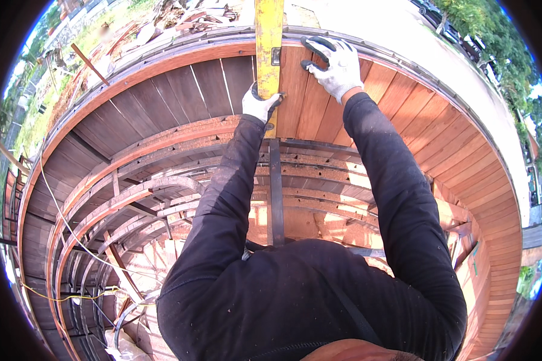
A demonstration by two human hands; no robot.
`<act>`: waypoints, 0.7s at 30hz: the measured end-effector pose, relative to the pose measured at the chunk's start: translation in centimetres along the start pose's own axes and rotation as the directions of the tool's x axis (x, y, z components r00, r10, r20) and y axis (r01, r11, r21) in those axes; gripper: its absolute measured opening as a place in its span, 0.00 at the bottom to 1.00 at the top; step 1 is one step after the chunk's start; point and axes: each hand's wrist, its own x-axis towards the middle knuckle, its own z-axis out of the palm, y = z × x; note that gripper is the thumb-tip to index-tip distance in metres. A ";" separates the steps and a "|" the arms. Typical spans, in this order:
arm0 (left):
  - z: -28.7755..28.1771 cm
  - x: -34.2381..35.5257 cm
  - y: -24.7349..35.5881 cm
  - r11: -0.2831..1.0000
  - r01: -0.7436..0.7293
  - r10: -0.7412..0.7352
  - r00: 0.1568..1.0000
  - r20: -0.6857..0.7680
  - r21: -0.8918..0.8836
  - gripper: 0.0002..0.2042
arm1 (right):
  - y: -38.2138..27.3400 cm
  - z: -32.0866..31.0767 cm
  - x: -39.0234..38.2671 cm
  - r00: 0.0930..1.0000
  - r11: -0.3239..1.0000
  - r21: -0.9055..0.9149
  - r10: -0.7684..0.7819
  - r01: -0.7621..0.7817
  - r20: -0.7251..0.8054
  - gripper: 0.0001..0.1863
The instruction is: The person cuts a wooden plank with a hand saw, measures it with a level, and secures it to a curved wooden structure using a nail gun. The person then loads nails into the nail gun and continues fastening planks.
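My left hand [260,103], in a white glove with dark fingertips, is wrapped around a long yellow level [270,36] that stands across the curved rim and runs up out of view. Just right of the level, my right hand [334,66], in the same kind of glove, rests at the top end of the reddish wooden slats [376,105], fingers apart and bent near the outer edge. Left of the level the slats [180,90] are dark grey, with narrow light gaps between some of them.
Curved wood-and-metal framing [132,201] fills the middle, crossed by a dark upright bar [276,192]. A white cord [78,234] and a yellow cord [45,293] run at the left. Beyond the rim lie scrap boards [180,15], pale paving [391,24], trees and vehicles.
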 end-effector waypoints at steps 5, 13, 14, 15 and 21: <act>0.2 -0.1 0.0 1.000 -0.003 0.003 1.000 0.000 0.003 0.21 | 0.1 0.1 -0.1 0.998 1.000 -0.007 -0.024 0.024 -0.054 0.27; -0.2 -0.1 0.1 0.997 -0.016 0.016 1.000 -0.001 0.074 0.22 | -0.2 -0.1 -0.1 0.998 0.998 -0.035 -0.043 0.042 -0.034 0.28; -0.4 0.1 0.1 0.995 -0.034 0.034 0.999 -0.001 0.098 0.23 | -0.3 -0.2 -0.1 0.999 0.998 -0.045 -0.034 0.034 0.002 0.28; -0.6 0.0 0.0 0.996 -0.018 0.019 1.000 -0.008 0.084 0.22 | -0.3 -0.3 0.0 0.999 0.998 -0.055 -0.026 0.028 0.038 0.28; 0.1 -0.2 0.3 1.000 0.018 -0.018 1.000 0.001 0.020 0.22 | 0.1 0.1 0.2 0.998 0.997 0.046 0.055 -0.056 0.030 0.35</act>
